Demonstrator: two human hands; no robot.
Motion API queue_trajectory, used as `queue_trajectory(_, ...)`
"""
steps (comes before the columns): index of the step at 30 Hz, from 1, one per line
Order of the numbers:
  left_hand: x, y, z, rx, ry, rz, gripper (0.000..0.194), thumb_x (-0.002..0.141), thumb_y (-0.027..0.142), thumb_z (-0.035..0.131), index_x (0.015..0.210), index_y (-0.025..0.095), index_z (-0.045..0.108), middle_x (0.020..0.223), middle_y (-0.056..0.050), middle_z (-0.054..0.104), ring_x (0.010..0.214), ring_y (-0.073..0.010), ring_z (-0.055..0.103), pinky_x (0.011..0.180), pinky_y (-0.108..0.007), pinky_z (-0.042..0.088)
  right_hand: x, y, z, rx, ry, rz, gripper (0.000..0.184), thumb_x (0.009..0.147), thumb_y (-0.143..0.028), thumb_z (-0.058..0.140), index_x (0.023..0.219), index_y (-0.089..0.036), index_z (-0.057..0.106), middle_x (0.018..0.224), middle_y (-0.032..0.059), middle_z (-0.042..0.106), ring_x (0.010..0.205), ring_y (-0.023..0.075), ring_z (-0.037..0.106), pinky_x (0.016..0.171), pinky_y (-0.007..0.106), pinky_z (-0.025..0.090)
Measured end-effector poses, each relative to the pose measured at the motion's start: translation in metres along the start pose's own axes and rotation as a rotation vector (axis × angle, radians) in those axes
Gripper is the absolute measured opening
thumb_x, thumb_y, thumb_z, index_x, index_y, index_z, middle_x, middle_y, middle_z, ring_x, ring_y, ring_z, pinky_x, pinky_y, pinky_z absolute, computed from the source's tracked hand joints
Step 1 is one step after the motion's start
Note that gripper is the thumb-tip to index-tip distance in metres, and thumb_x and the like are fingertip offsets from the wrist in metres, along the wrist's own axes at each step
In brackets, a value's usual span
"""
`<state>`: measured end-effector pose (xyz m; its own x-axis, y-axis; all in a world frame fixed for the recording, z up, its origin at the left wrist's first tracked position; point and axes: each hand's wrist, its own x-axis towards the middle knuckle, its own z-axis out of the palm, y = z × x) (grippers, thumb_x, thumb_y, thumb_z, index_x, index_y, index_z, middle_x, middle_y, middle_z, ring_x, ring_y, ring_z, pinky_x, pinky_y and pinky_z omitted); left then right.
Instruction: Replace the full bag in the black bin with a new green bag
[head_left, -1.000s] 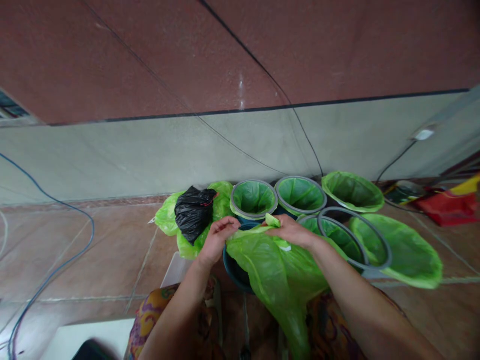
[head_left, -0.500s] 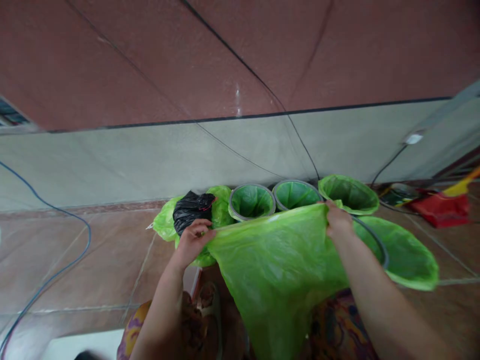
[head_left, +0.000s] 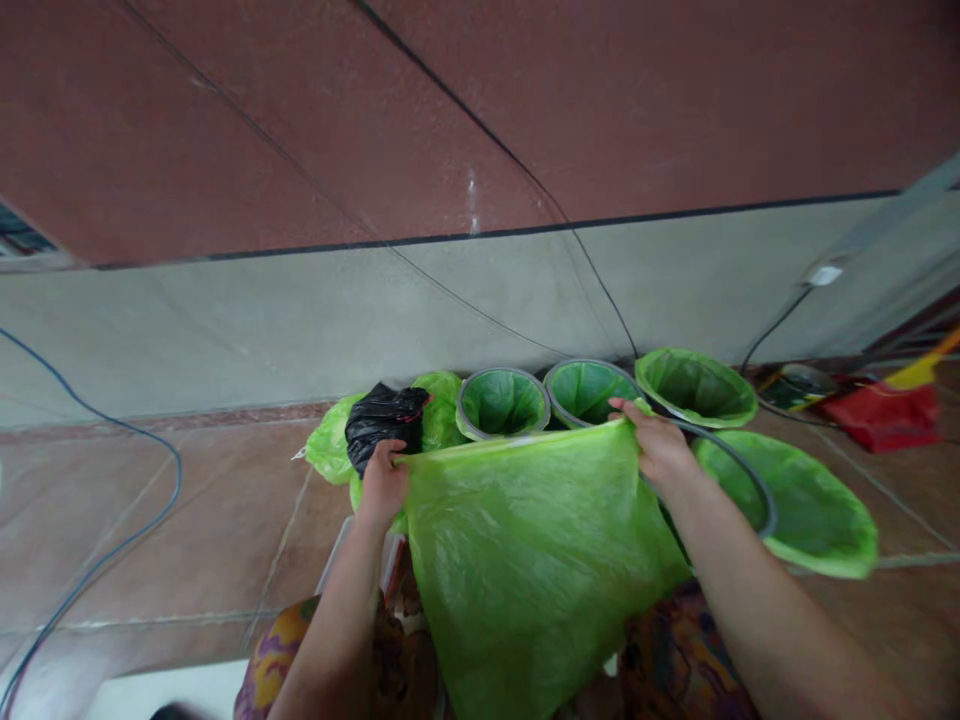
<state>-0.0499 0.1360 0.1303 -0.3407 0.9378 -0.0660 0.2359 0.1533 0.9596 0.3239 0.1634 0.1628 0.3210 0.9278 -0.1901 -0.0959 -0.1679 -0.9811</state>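
A light green plastic bag (head_left: 532,550) hangs stretched between my two hands, its top edge nearly straight. My left hand (head_left: 385,485) is closed on the bag's upper left corner. At the upper right corner, my right hand (head_left: 660,445) pinches the edge, with a bit of bunched plastic showing above the thumb. A loose grey ring (head_left: 757,480) lies just past my right hand, partly hidden by the wrist. Beyond the bag stand two grey-rimmed bins lined in green, a left one (head_left: 504,400) and a right one (head_left: 589,390).
Two more green-lined bins, one upright (head_left: 697,385) and one tilted (head_left: 810,500), are at the right. A black plastic bag (head_left: 382,420) rests on green bags at the left. A red dustpan (head_left: 885,412) lies far right. A blue cable (head_left: 176,470) crosses the floor.
The green bag has been drawn slightly left and spread flatter. My right hand has moved left, and my left hand has turned and closed more firmly on its corner.
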Motion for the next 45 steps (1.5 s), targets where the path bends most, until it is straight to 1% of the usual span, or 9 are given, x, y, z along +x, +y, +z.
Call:
queue_trajectory(5,-0.007,0.009,0.013,-0.320,-0.019,-0.287,0.031,0.053,0.024,0.052,0.082,0.018,0.062,0.057,0.003,0.058,0.049,-0.0123,0.051,0.049,-0.024,0.039,-0.027,-0.007,0.026,0.053,-0.320,0.151,0.055,0.077,-0.065,0.057,0.104,-0.017,0.065,0.052,-0.0068,0.045,0.036,0.0051,0.026,0.035,0.020,0.023)
queue_trajectory(8,-0.009,0.023,0.010,-0.456,-0.023,-0.379,0.030,0.054,0.026,0.057,0.081,0.017,0.063,0.055,0.004,0.056,0.046,-0.0108,0.051,0.048,-0.024,0.040,-0.044,-0.010,0.033,-0.124,-0.612,0.077,0.063,0.076,-0.063,0.060,0.119,-0.018,0.062,0.070,-0.0023,0.059,0.043,0.0050,0.038,0.042,0.019,0.031)
queue_trajectory(11,-0.013,0.035,-0.001,-0.465,-0.146,-0.359,0.031,0.063,0.038,0.064,0.083,0.016,0.066,0.054,0.004,0.053,0.045,-0.0094,0.049,0.047,-0.024,0.040,-0.053,-0.009,0.032,-0.421,-0.905,-0.030,0.066,0.062,-0.045,0.079,0.122,-0.020,0.063,0.095,0.0019,0.068,0.076,0.0141,0.060,0.066,0.023,0.046)
queue_trajectory(14,-0.020,0.045,-0.012,-0.364,-0.292,-0.182,0.040,0.066,0.047,0.070,0.091,0.016,0.070,0.063,0.003,0.057,0.053,-0.0091,0.052,0.052,-0.022,0.041,-0.054,-0.004,0.031,-0.634,-1.110,-0.026,0.056,0.058,-0.039,0.082,0.110,-0.019,0.070,0.099,0.0019,0.071,0.088,0.0204,0.063,0.075,0.027,0.048)
queue_trajectory(20,-0.031,0.051,-0.017,0.133,-0.723,0.074,0.048,0.054,0.030,0.084,0.099,0.018,0.074,0.083,-0.002,0.071,0.074,-0.0173,0.062,0.064,-0.024,0.046,-0.046,0.005,0.034,-0.581,-0.826,-0.064,0.035,0.077,-0.046,0.062,0.087,-0.014,0.073,0.080,0.0017,0.070,0.074,0.0181,0.062,0.066,0.027,0.047)
queue_trajectory(24,-0.031,0.035,0.003,0.159,-0.622,0.060,0.018,0.068,0.033,0.071,0.077,0.018,0.075,0.068,-0.001,0.068,0.062,-0.0157,0.057,0.056,-0.025,0.042,-0.044,0.009,0.046,-0.444,-0.689,-0.127,0.034,0.078,-0.046,0.060,0.094,-0.016,0.069,0.087,0.0021,0.070,0.082,0.0191,0.061,0.074,0.029,0.048)
queue_trajectory(31,-0.042,0.012,0.057,-0.102,-0.346,-0.015,0.012,0.063,0.015,0.057,0.068,0.020,0.067,0.061,0.002,0.062,0.062,-0.0144,0.056,0.059,-0.025,0.042,-0.050,0.028,0.086,-0.407,-0.513,-0.256,0.024,0.074,-0.025,0.048,0.088,-0.020,0.067,0.082,0.0009,0.067,0.080,0.0188,0.058,0.076,0.029,0.044)
queue_trajectory(39,-0.070,0.040,0.080,-0.718,-0.578,-0.348,0.043,0.061,0.034,0.077,0.099,0.020,0.066,0.084,-0.003,0.070,0.079,-0.0208,0.067,0.072,-0.031,0.051,-0.076,0.041,0.131,-0.259,-0.416,-0.361,0.027,0.070,-0.021,0.047,0.090,-0.020,0.065,0.095,0.0056,0.069,0.090,0.0213,0.059,0.088,0.035,0.044)
queue_trajectory(45,-0.064,0.036,0.084,-0.688,-0.577,-0.358,0.057,0.053,0.032,0.087,0.103,0.018,0.064,0.085,-0.006,0.072,0.084,-0.0261,0.068,0.075,-0.038,0.053,-0.077,0.021,0.133,0.104,-0.629,0.031,0.050,0.074,-0.033,0.058,0.123,-0.025,0.057,0.109,0.0050,0.069,0.102,0.0222,0.062,0.092,0.038,0.047)
